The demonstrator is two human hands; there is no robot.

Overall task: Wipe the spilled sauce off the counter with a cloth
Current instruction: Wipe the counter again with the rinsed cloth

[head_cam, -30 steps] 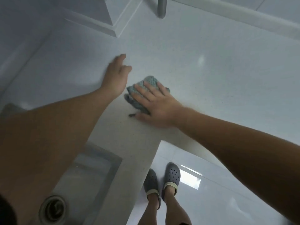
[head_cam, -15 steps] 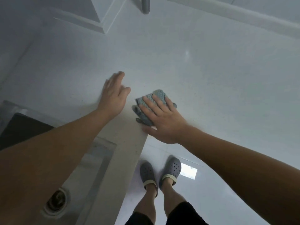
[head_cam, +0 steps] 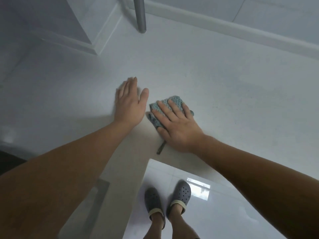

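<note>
Teal cloth (head_cam: 170, 102) under right hand (head_cam: 177, 128)

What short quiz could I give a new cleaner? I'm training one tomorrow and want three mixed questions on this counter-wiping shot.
1. True or false: the right hand presses flat on the cloth.
2. What does the left hand touch: A) the cloth, B) the bare counter, C) the grey pole?
3. Fill in: the cloth's colour is ____.

Key: 1 true; 2 B; 3 blue-green.
</note>
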